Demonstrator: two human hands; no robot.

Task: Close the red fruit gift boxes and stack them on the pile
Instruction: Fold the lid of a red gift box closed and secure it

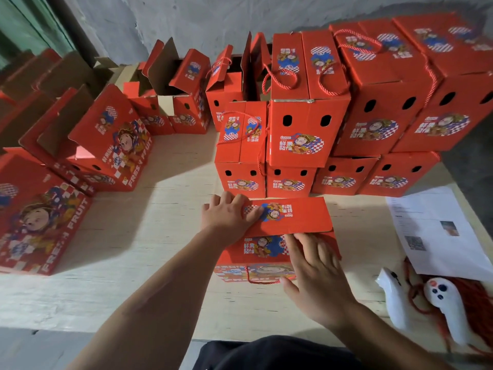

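A red fruit gift box (301,220) stands on the pale table (160,236) right in front of me, its two top flaps folded down. My left hand (229,213) lies flat on the far flap at its left end, fingers spread. My right hand (317,276) presses flat on the near flap, over the box's right side. A red rope handle (262,279) hangs down the box's front. Behind it rises the pile of closed red boxes (346,116), two layers high.
Several open red boxes (170,97) with raised flaps stand at the back left and along the left edge (112,145). At the right lie a printed sheet (437,231), two white controllers (442,297) and a heap of red rope (469,295).
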